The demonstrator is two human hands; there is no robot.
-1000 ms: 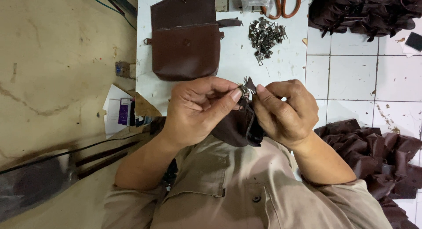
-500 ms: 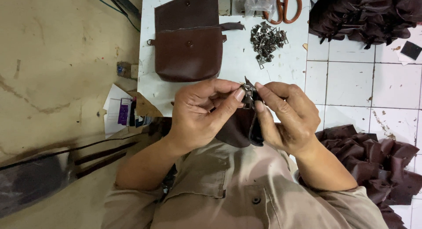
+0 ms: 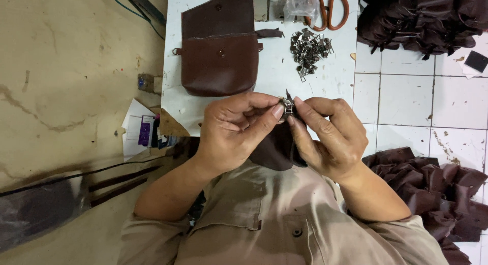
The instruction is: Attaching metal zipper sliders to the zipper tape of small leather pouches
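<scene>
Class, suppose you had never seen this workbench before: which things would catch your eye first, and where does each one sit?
First, the two hands at the centre: the left hand and right hand pinch a small metal zipper slider over a dark brown fabric piece. Behind them on the white table lies a brown leather pouch, with a pile of metal sliders to its right. Heaps of dark brown fabric fill the tiled floor at the right.

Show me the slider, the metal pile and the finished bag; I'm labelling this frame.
slider (image 3: 288, 108), head view, its metal body between the fingertips.
metal pile (image 3: 309, 50), head view, middle of the heap.
bag (image 3: 219, 64), head view, front flap.
</scene>
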